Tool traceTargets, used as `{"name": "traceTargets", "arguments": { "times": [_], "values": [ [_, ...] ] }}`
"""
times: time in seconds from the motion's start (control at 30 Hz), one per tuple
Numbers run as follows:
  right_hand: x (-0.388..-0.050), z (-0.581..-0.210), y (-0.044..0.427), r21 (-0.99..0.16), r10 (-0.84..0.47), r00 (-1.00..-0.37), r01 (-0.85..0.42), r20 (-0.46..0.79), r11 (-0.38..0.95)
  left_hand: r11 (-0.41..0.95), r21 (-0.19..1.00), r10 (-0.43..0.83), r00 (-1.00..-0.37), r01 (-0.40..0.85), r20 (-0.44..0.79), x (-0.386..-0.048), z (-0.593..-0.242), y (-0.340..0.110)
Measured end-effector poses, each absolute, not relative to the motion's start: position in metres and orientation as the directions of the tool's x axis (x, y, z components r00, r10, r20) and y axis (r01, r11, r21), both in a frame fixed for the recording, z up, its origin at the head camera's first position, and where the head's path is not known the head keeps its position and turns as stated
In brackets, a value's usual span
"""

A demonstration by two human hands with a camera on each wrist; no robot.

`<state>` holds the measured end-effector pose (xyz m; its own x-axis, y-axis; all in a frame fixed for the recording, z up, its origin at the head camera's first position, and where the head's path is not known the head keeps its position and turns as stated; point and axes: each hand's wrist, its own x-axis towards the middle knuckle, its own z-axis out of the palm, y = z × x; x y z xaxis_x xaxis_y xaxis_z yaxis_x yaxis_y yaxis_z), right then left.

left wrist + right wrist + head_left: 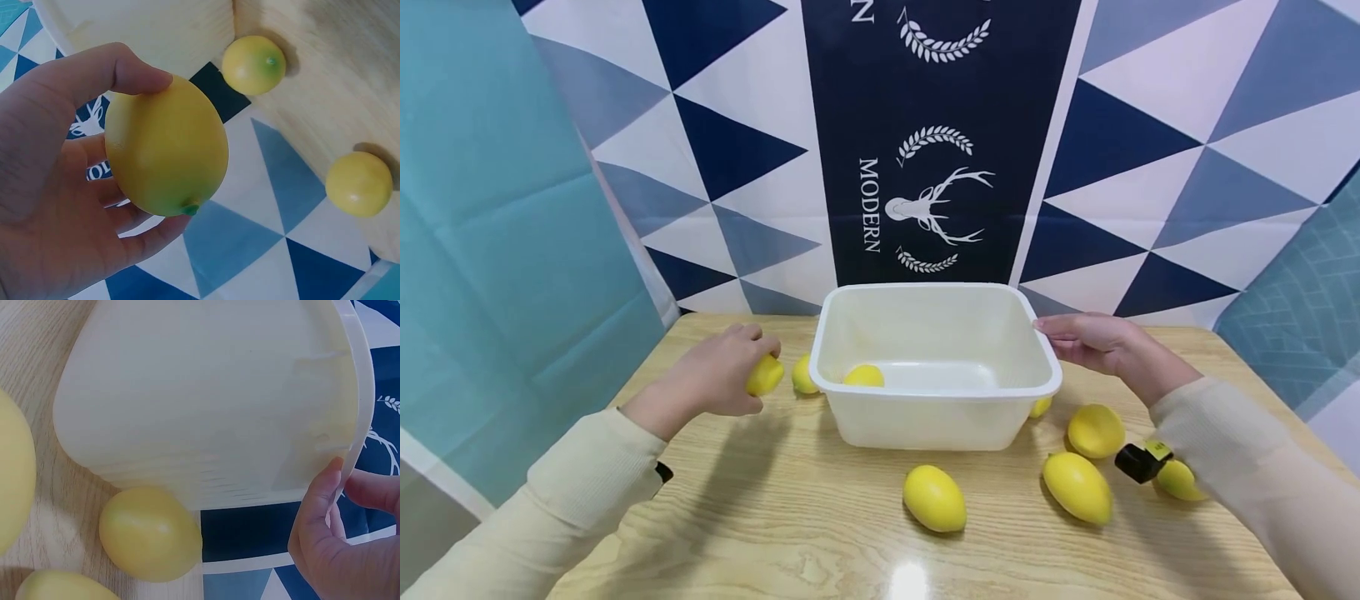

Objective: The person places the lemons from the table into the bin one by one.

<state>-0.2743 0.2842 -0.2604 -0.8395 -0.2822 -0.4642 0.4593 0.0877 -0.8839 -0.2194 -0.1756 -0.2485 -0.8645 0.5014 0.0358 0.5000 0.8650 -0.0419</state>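
My left hand (722, 371) grips a yellow lemon (165, 150) with a green tip, thumb on one side and fingers round the other. It is held above the table, left of a white plastic bin (925, 421). At the bin's right end, my right hand (1093, 337) pinches the rim, with the rim (359, 406) between thumb and fingers in the right wrist view. Inside the bin, toward its left, one lemon (865, 376) shows its upper part; the near wall hides the rest.
Outside the bin, one lemon (803, 375) lies at its left and another (935, 498) in front. Several more, including a lemon (1077, 487) and a lemon (1096, 431), lie to the right on the wooden table (820, 550). A patterned cloth (745, 167) hangs behind.
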Motion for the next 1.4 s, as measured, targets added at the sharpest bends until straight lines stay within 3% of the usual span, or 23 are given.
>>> {"name": "traceTargets", "arguments": {
  "times": [0.87, 1.4],
  "values": [
    [-0.267, -0.257, 0.278, -0.875, -0.274, -0.836, 0.481, -0.475, 0.051, 0.857, -0.055, 0.515, -0.853, 0.512, 0.092, -0.245, -0.201, -0.141],
    [-0.267, -0.259, 0.281, -0.877, -0.285, -0.836, 0.479, -0.469, 0.040, 0.843, -0.126, 0.523, -0.852, 0.522, -0.031, -0.256, -0.176, -0.081]
  ]
}}
